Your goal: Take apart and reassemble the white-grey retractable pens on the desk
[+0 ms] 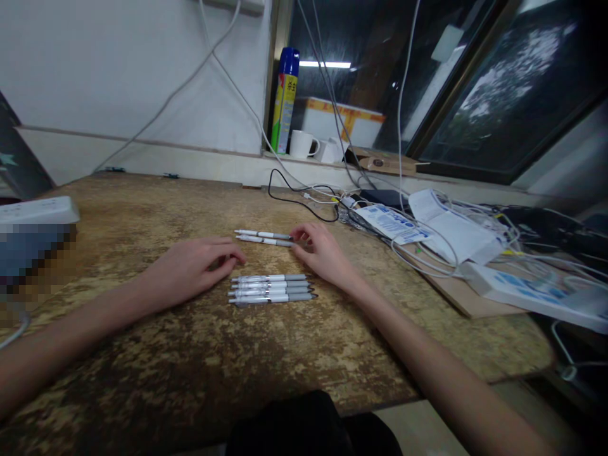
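Two white pens with grey grips (266, 239) lie side by side on the worn wooden table. My right hand (320, 250) is at their grey right ends, with thumb and fingers curled around the tips. My left hand (199, 266) rests just left of the pens, its fingers stretched out, a gap between them and the thumb, and nothing held. Nearer to me, several matching pens (270, 289) lie in a neat parallel row, their clear clips to the left and grey grips to the right.
Tangled cables, a printed white packet (394, 223) and a white box (527, 291) crowd the table's right side. A spray can (285, 101) and a white mug (301, 144) stand on the window sill. At the left edge is a white power strip (40, 209).
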A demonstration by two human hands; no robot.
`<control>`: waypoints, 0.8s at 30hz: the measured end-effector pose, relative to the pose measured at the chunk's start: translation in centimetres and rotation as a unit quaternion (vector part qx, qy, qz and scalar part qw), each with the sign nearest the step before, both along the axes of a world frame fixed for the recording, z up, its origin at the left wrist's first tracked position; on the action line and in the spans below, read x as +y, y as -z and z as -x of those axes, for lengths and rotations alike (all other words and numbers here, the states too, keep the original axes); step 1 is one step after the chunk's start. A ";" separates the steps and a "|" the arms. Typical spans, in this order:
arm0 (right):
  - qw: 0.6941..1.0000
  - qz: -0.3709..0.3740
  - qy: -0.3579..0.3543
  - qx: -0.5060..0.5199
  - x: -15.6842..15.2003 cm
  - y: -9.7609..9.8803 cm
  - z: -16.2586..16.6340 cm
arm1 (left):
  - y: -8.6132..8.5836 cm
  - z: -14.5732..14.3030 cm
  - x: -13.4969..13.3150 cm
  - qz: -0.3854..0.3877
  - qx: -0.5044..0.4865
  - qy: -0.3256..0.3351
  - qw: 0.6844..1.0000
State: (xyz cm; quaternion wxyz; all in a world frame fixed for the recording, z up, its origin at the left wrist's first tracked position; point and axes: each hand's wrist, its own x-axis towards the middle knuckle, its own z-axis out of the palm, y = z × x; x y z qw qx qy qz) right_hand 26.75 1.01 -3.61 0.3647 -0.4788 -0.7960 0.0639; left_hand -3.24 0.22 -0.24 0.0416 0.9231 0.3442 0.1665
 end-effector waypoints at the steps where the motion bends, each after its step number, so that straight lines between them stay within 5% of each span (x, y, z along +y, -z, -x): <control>1: 1.000 0.003 -0.003 0.000 0.0 0.1 0.0 | 0.0 0.0 0.0 -0.001 -0.003 0.001 1.000; 9: 0.999 0.023 -0.007 -0.039 0.0 0.5 0.9 | 0.4 -0.5 0.0 -0.026 -0.031 -0.001 0.999; 16: 0.995 0.030 -0.088 0.033 -0.7 -0.9 2.0 | -1.1 -2.0 -0.1 -0.209 0.015 -0.015 0.978; 24: 0.992 0.066 -0.074 0.081 -0.1 -1.2 2.3 | -2.7 -5.1 0.6 -0.205 0.066 -0.034 0.976</control>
